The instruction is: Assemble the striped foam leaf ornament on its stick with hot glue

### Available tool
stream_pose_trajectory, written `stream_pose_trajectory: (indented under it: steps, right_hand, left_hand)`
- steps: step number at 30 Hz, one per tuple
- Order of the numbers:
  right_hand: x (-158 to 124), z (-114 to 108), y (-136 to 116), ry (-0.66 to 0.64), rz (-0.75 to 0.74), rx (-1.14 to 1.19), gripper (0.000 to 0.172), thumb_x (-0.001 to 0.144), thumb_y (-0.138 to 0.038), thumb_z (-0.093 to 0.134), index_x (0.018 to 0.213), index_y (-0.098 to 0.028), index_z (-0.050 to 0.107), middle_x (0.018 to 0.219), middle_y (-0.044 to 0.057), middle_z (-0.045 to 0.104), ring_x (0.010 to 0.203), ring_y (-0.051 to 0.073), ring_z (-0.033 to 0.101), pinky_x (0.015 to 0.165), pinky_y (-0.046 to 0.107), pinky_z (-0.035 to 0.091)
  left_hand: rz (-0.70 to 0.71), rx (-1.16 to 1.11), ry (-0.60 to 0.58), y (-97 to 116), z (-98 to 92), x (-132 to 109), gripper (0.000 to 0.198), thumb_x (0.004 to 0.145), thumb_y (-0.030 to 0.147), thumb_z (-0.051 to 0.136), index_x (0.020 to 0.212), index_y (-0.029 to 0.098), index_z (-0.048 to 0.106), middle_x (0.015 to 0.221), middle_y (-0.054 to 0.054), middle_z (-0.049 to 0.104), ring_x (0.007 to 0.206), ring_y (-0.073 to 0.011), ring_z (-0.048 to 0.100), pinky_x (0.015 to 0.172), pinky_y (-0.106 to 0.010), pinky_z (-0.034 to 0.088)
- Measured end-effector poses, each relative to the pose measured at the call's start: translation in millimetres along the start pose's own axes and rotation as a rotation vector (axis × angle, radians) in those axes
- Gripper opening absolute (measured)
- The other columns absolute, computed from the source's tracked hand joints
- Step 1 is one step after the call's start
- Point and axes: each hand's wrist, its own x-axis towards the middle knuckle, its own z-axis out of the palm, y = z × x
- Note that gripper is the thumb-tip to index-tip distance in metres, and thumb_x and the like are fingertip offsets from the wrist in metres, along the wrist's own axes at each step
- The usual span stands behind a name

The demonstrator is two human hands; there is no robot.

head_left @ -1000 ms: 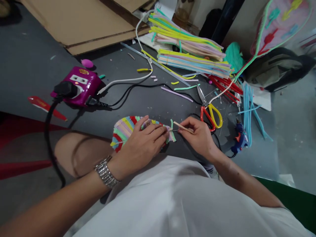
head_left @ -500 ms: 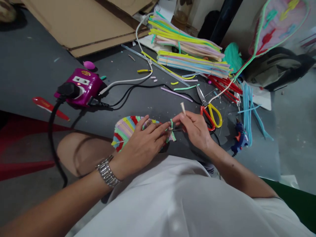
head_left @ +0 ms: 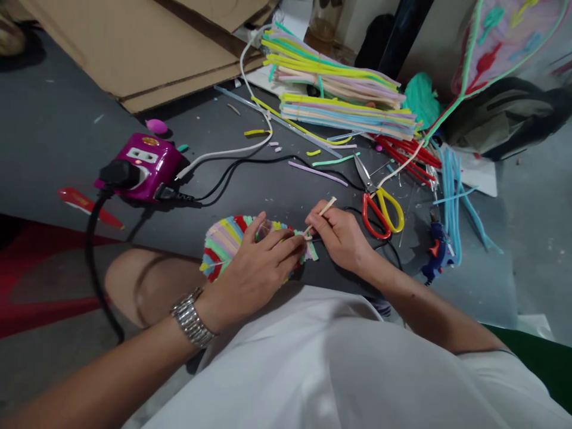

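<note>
A leaf-shaped piece of striped, multicoloured pipe cleaners (head_left: 223,240) lies at the table's near edge, by my lap. My left hand (head_left: 263,256) rests over it, holding it down with the fingers bent across its right part and hiding much of it. At that right end my right hand (head_left: 337,232) pinches a cream pipe cleaner (head_left: 328,207) between thumb and fingers. Its upper end sticks out above the hand, and its lower end meets the striped piece near my left fingertips. Scissors (head_left: 374,196) with red and yellow handles lie open beside my right hand.
Pipe-cleaner bundles (head_left: 344,104) lie at the back, with cardboard (head_left: 147,53) to their left. A purple power socket (head_left: 152,170) with cables and a red-handled cutter (head_left: 89,207) are at left. A blue glue gun (head_left: 438,250) and light-blue pipe cleaners (head_left: 450,208) lie at right.
My right hand has turned and moved slightly down, and more of the cream pipe cleaner shows. The green strip end that stood up by my left fingertips no longer shows. My left hand stays on the piece.
</note>
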Motion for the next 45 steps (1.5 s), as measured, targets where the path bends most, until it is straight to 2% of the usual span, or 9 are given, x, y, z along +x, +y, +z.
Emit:
stream_pose_trajectory:
  steps: [7, 14, 21, 23, 27, 29, 33, 40, 45]
  right_hand:
    - [3, 1, 1, -0.077, -0.143, -0.144, 0.03, 0.106, -0.03, 0.042, 0.079, -0.022, 0.054, 0.083, 0.003, 0.064, 0.073, 0.014, 0.057, 0.073, 0.029, 0.043]
    - [7, -2, -5, -0.204, -0.238, -0.246, 0.028, 0.106, -0.03, 0.04, 0.082, -0.023, 0.052, 0.079, 0.003, 0.06, 0.074, 0.017, 0.054, 0.073, 0.03, 0.041]
    - [11, 1, -2, -0.271, -0.295, -0.27, 0.03, 0.104, -0.03, 0.042, 0.077, -0.024, 0.051, 0.077, 0.003, 0.06, 0.072, 0.017, 0.051, 0.072, 0.03, 0.04]
    - [10, 0, -1, -0.239, -0.236, -0.205, 0.031, 0.104, -0.033, 0.044, 0.077, -0.023, 0.054, 0.078, 0.002, 0.062, 0.073, 0.016, 0.054, 0.073, 0.029, 0.043]
    - [-6, -6, 5, 0.026, -0.024, 0.026, 0.04, 0.106, -0.043, 0.045, 0.078, -0.02, 0.063, 0.083, 0.004, 0.067, 0.073, 0.015, 0.061, 0.07, 0.029, 0.047]
    - [-16, -7, 8, 0.103, 0.017, 0.076, 0.041, 0.105, -0.047, 0.048, 0.082, -0.02, 0.067, 0.084, 0.005, 0.069, 0.07, 0.015, 0.06, 0.066, 0.029, 0.048]
    - [-28, -4, 11, 0.08, -0.042, 0.068, 0.034, 0.105, -0.041, 0.049, 0.09, -0.02, 0.07, 0.087, 0.005, 0.071, 0.072, 0.015, 0.062, 0.068, 0.029, 0.049]
    - [-34, 0, 10, -0.017, -0.212, 0.012, 0.028, 0.106, -0.03, 0.047, 0.091, -0.021, 0.068, 0.089, 0.006, 0.073, 0.083, 0.016, 0.067, 0.079, 0.031, 0.053]
    - [-32, -1, 11, 0.116, -0.144, -0.003, 0.029, 0.107, -0.028, 0.046, 0.089, -0.02, 0.067, 0.086, 0.004, 0.07, 0.076, 0.014, 0.064, 0.072, 0.028, 0.05]
  left_hand:
    - [-0.014, -0.011, -0.029, 2, -4.0, -1, 0.028, 0.107, 0.018, 0.044, 0.121, 0.018, 0.069, 0.134, -0.004, 0.071, 0.126, -0.0249, 0.06, 0.132, -0.067, -0.003]
    - [0.007, -0.021, -0.003, 0, -2.5, 0, 0.028, 0.106, 0.015, 0.045, 0.12, 0.017, 0.069, 0.126, -0.005, 0.074, 0.121, -0.0252, 0.063, 0.131, -0.07, -0.003]
    - [0.008, 0.002, -0.005, 0, -5.4, 2, 0.029, 0.103, 0.014, 0.046, 0.12, 0.019, 0.071, 0.121, -0.006, 0.075, 0.112, -0.0265, 0.065, 0.129, -0.073, 0.009]
    - [0.002, 0.001, -0.013, 1, -6.4, 2, 0.03, 0.104, 0.015, 0.046, 0.121, 0.021, 0.07, 0.124, -0.005, 0.074, 0.112, -0.0257, 0.066, 0.131, -0.071, 0.006]
    - [-0.008, -0.033, -0.013, 1, -5.3, 0, 0.028, 0.106, 0.015, 0.046, 0.122, 0.018, 0.068, 0.134, -0.006, 0.071, 0.12, -0.0251, 0.064, 0.131, -0.071, 0.004]
    - [-0.011, -0.037, 0.007, 1, -2.9, -1, 0.028, 0.106, 0.015, 0.046, 0.124, 0.017, 0.068, 0.133, -0.007, 0.071, 0.12, -0.0246, 0.064, 0.13, -0.073, 0.007]
    - [-0.003, -0.01, 0.056, 0, -0.1, 0, 0.028, 0.105, 0.016, 0.047, 0.121, 0.016, 0.07, 0.132, -0.01, 0.071, 0.114, -0.0242, 0.065, 0.128, -0.075, 0.014]
    - [0.051, 0.027, -0.058, 0, -10.5, 1, 0.029, 0.106, 0.015, 0.047, 0.129, 0.016, 0.065, 0.139, -0.007, 0.069, 0.125, -0.0268, 0.061, 0.129, -0.074, 0.002]
    - [0.07, 0.015, -0.065, -4, -9.8, 2, 0.03, 0.104, 0.015, 0.05, 0.131, 0.016, 0.064, 0.139, -0.008, 0.068, 0.121, -0.0284, 0.063, 0.127, -0.077, 0.003]
